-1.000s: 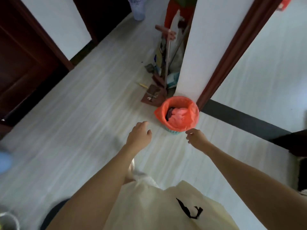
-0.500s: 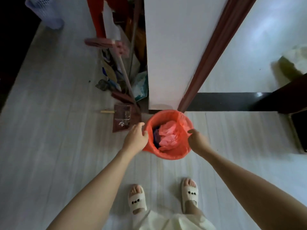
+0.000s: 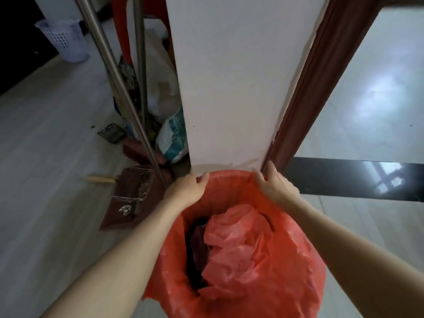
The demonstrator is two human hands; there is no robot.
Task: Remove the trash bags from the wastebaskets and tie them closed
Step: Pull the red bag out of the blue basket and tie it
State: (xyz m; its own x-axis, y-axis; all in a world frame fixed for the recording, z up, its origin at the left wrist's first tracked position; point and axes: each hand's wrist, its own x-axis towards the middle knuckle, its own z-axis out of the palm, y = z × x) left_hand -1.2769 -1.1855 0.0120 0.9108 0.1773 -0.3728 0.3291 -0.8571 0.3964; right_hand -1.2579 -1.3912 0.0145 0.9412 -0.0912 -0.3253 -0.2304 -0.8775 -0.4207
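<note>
Trash bag point(image 3: 282, 267) of thin, glossy orange-red plastic lines a wastebasket whose own walls are hidden under the film, its edge folded out and down over the rim so the skirt hangs crumpled on the near side. It stands upright on the pale plank floor point(image 3: 46, 226), mouth open toward the camera, long axis running vertically, set right at the foot of a white wall end point(image 3: 229, 88) with a dark brown door frame point(image 3: 321, 76) at its right. Inside lie a wad of paler pink-red plastic point(image 3: 234, 251) and some dark stuff to its left, too shadowed to identify. The left hand point(image 3: 185, 191) grips the far-left part of the rim, fingers curled over the folded plastic; the right hand point(image 3: 275, 187) is clamped on the far-right part of the rim in the same way, thumb on the inner side. The hands are apart, with the back edge of the bag stretched between them. Left of the wall stand two metal poles point(image 3: 119, 88), a brown dustpan point(image 3: 128, 198) on the floor, and a white-and-teal printed sack point(image 3: 172, 138) whose lettering is too blurred to read. A white perforated basket point(image 3: 64, 40) stands well apart at the upper left.
</note>
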